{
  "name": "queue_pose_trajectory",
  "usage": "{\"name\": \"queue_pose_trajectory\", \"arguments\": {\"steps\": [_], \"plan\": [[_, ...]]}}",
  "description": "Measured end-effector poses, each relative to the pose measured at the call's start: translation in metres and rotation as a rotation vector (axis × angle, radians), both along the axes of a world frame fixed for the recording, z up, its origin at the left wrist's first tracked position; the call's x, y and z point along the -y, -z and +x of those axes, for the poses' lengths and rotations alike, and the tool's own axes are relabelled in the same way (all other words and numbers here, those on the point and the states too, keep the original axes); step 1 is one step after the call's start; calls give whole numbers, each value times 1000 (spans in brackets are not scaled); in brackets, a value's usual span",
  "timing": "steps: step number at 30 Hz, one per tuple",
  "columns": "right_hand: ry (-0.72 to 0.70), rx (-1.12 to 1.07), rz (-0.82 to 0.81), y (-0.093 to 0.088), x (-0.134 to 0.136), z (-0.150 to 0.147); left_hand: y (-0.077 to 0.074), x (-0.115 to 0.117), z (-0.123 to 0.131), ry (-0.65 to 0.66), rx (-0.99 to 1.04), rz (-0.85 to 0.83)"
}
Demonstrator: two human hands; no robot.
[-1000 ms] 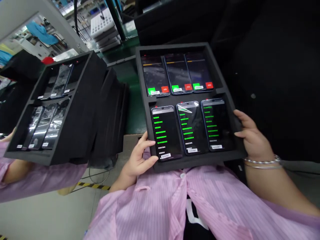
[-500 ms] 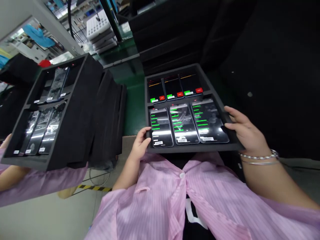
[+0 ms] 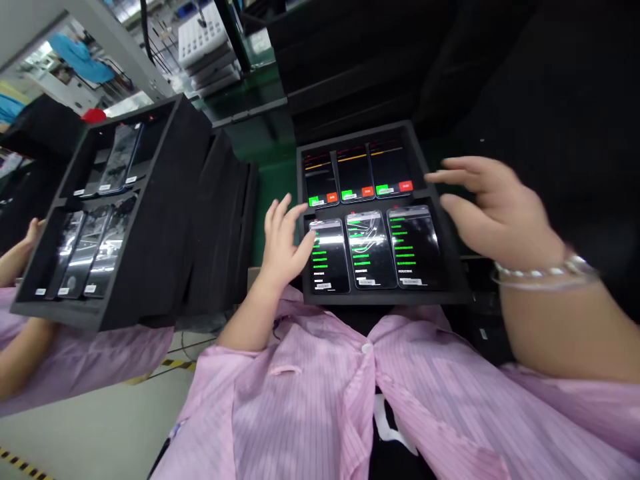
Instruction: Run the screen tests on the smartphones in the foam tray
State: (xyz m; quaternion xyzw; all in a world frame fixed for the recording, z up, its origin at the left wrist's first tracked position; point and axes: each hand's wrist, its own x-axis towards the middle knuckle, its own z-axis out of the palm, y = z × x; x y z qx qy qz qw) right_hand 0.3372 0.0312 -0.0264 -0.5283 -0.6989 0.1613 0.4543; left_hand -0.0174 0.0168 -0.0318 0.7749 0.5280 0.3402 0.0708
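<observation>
In front of me a black foam tray [image 3: 387, 298] holds two rows of smartphones. Green text lines show on the near row, such as the middle phone [image 3: 371, 250]. Green and red blocks light the bottoms of the far row, as on the far middle phone [image 3: 354, 175]. My left hand [image 3: 284, 243] is at the tray's left side, fingers spread, thumb over the near left phone [image 3: 329, 257]. Off the right rim hovers my right hand [image 3: 500, 207], its fingers apart and nothing in them; a beaded bracelet circles that wrist.
At left, several stacked black trays [image 3: 165, 220] stand, the top one holding phones. Another person's hand [image 3: 34, 230] and pink sleeve [image 3: 110, 363] are beside it. White trays [image 3: 207, 43] are piled behind on the green surface [image 3: 273, 157]. Black cloth [image 3: 360, 67] hangs behind my tray.
Both hands have let go of the tray's sides. My left hand has risen along the left edge with fingers spread; my right hand has lifted up and away from the right rim.
</observation>
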Motion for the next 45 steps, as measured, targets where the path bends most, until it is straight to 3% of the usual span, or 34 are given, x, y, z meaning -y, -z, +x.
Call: {"name": "queue_pose_trajectory", "arguments": {"steps": [2,5,8,12,16,21,24,27,30,33,40,45], "plan": [[-100,83,-22,-2,-32,-18,6,-37,14,-26,-97,-31],[-88,164,26,17,-69,-39,27,-72,29,-120,-147,-117],[-62,188,32,45,-83,-41,42,-77,33,-165,-119,-184],[-67,203,-36,63,-85,-32,37,-68,34,-237,-196,-266],[-100,196,-25,65,-87,-32,23,-69,43,-267,-318,-300],[8,123,8,62,-89,-32,17,-87,63,8,-377,-215],[40,118,-8,61,-90,-31,16,-96,71,64,-401,-268],[79,100,3,60,-92,-30,14,-100,67,-11,-272,-232],[105,92,-8,59,-95,-28,14,-104,55,-181,-95,-96],[89,119,-64,61,-99,-28,22,-109,44,-294,-10,-162],[49,224,-125,69,-101,-30,34,-112,39,-259,22,-329],[7,270,-131,57,-99,-41,30,-109,42,-299,-15,-372]]}}
